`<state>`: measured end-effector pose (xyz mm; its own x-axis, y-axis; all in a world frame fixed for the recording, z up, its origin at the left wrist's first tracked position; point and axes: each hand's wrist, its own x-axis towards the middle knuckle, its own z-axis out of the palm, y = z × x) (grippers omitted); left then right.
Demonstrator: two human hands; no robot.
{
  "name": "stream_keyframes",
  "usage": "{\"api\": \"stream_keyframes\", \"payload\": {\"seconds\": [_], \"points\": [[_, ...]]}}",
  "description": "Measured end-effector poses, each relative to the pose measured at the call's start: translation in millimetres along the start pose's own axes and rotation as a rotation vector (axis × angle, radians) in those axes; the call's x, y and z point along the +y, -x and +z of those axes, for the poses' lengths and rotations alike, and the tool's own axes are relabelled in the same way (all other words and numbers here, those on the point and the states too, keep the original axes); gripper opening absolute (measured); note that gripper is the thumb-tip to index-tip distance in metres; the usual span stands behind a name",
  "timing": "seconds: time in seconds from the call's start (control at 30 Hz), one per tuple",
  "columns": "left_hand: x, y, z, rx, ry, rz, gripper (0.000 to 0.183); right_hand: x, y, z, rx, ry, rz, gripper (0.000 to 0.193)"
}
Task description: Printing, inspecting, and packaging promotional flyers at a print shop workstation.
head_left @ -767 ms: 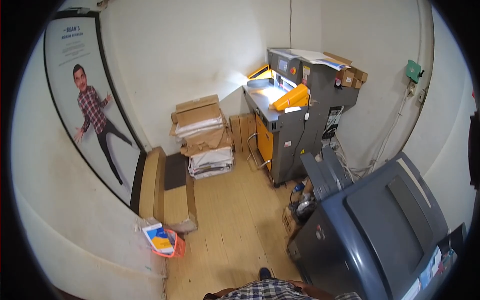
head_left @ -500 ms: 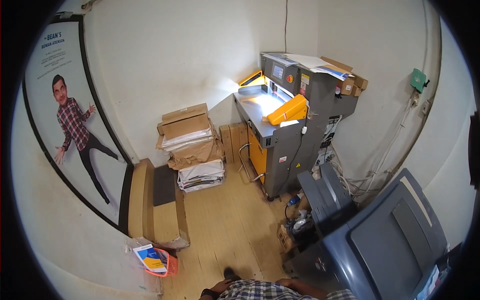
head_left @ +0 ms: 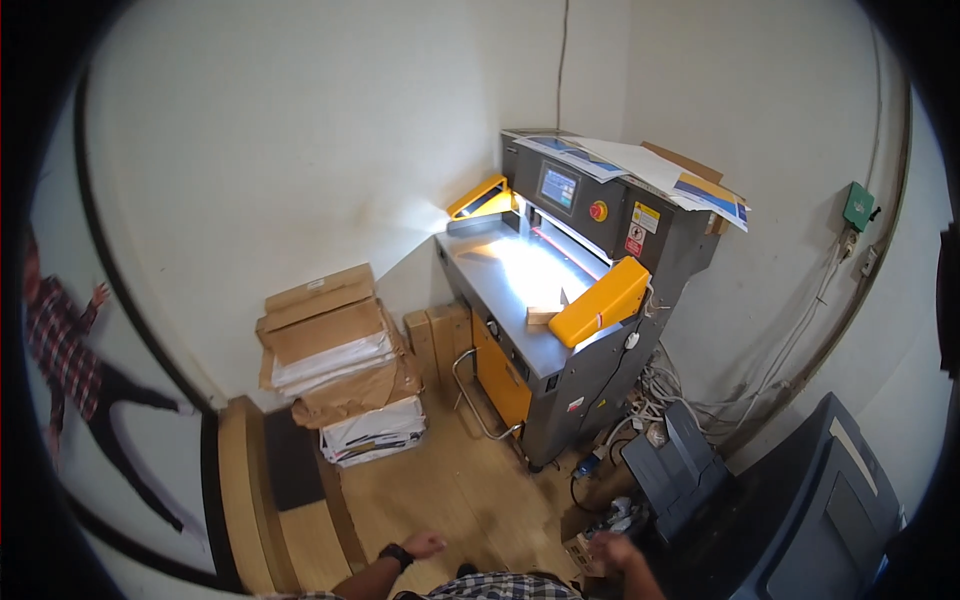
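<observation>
Our left hand (head_left: pixel 425 545) and right hand (head_left: pixel 612 550) hang short of the boxy metal cutting machine (head_left: pixel 590 375), fingers too blurred to tell spread or curled; before it sits a cardboard carton (head_left: pixel 578 555), rightward a smooth dark-lidded unit (head_left: pixel 800 520), leftward a ragged paper stack (head_left: pixel 350 395).

The tan floor (head_left: pixel 455 505) carries a stack of cardboard and paper (head_left: pixel 345 370) and a grey-and-yellow machine (head_left: pixel 590 365).

Plaid shirt (head_left: pixel 500 587) — dark and white checks — black wristband (head_left: pixel 397 555)
</observation>
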<state>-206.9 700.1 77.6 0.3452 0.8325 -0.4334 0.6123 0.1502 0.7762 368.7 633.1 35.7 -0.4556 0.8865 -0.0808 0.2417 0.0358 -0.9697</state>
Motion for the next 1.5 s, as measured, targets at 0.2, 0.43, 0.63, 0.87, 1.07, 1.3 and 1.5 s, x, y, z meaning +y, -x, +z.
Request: {"api": "stream_keyframes", "payload": {"seconds": [0.2, 0.43, 0.63, 0.87, 1.07, 1.3, 1.5], "points": [[189, -150, -218, 0.399, -0.118, 0.535, 0.029, -324, -123, -176, 0.943, -0.148, -0.011, 0.036], [419, -265, -363, 0.578, -0.123, 0.918, 0.044, -482, -169, -482, 1.531, -0.194, -0.288, 0.084], [538, -319, -446, 0.732, -0.470, 1.164, 0.063, -534, -270, -546, 1.476, -0.158, -0.158, 0.062], [686, -431, -510, 0.748, -0.764, 1.450, 0.091, -563, -334, -509, 1.544, 0.183, -0.104, 0.038], [775, -518, -505, 0.378, -0.840, 1.574, 0.090, -618, -382, -458, 1.492, 0.500, 0.432, 0.034], [798, -527, -503, 0.161, -0.908, 1.625, 0.093, -671, -357, -447, 1.625, 0.701, 0.772, 0.026], [798, -531, -496, 0.088, -0.845, 1.637, 0.087, -637, -366, -504, 1.575, 0.954, 0.334, 0.035]]}}
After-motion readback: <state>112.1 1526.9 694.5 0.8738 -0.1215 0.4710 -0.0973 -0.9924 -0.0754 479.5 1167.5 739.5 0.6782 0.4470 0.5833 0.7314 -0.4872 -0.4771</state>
